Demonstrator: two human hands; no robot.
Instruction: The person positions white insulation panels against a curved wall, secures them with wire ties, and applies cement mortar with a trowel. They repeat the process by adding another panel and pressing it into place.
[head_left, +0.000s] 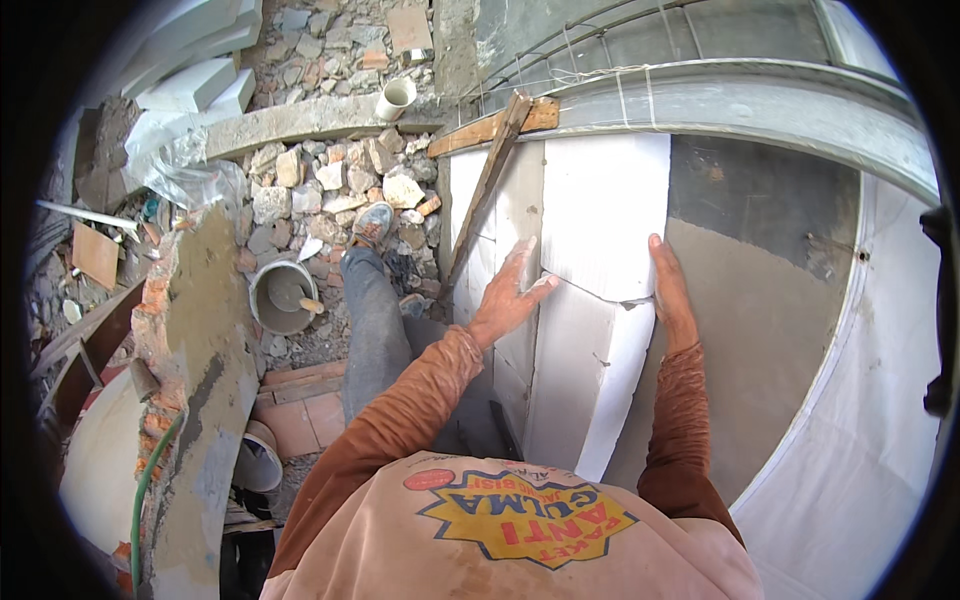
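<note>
A person in a rust-sleeved shirt stands over a row of white blocks at a building site, the hands apart with a white upper block [605, 215] between them. The left hand [508, 302], fingers spread, lies at the block's lower left corner, its thumb over the edge; whether it presses on the surface cannot be told. The right hand [672, 290], fingers extended and unclenched, lies along the block's right side near the lower corner. The block's near end meets a second white block [575, 355] along a dark, uneven seam, just below the hands. Beyond the far end runs a grey beam [720, 97], with a wooden strip [490, 180] slanting down to the left. Rubble [330, 180] and a mortar bucket [283, 297] lie farther left, well apart from the hands.
</note>
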